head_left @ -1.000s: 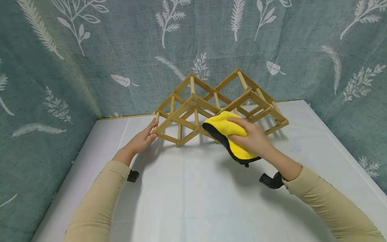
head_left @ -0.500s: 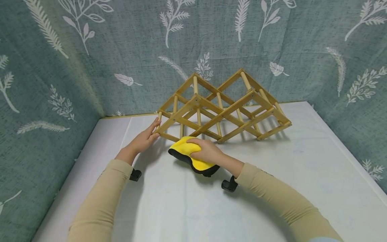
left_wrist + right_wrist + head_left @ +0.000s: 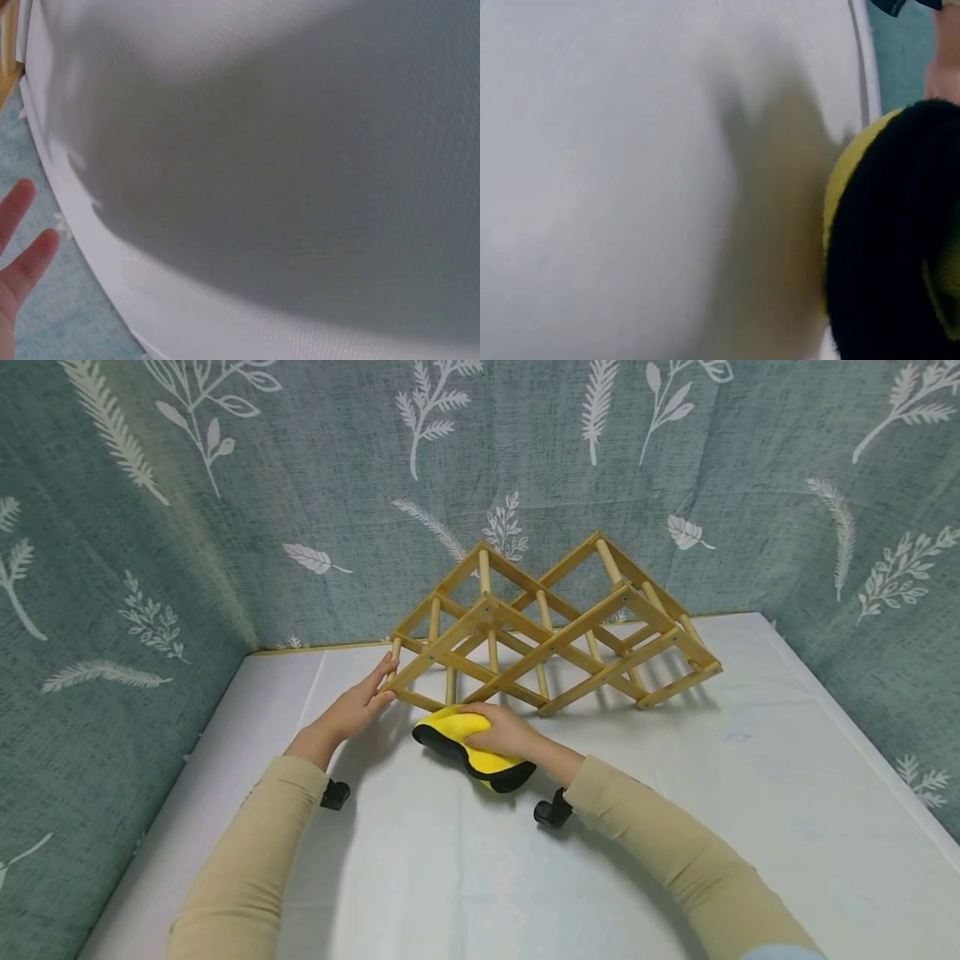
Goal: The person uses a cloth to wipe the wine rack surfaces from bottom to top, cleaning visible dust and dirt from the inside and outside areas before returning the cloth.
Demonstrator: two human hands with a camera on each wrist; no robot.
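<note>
A folding wooden wine rack (image 3: 555, 642) of crossed slats and round dowels stands at the back of the white table in the head view. My left hand (image 3: 351, 710) holds its left end, the thumb on the front and the fingers on the end dowel; two fingers (image 3: 30, 266) show in the left wrist view. Bunched in my right hand (image 3: 504, 732) is a yellow cloth (image 3: 450, 723) with a black border, against or very near the rack's lower front slat at the left. The cloth's dark edge (image 3: 885, 240) fills the right side of the right wrist view.
The white tabletop (image 3: 442, 877) stretches in front of the rack. Green fabric with white leaf prints (image 3: 337, 485) closes off the back and both sides. A black wrist camera (image 3: 553, 810) sits under the right wrist, and another camera (image 3: 335, 794) under the left.
My right hand has moved left and down along the rack's front with the cloth, from its middle to its lower left. It shifts only slightly in the last half second. My left hand stays put.
</note>
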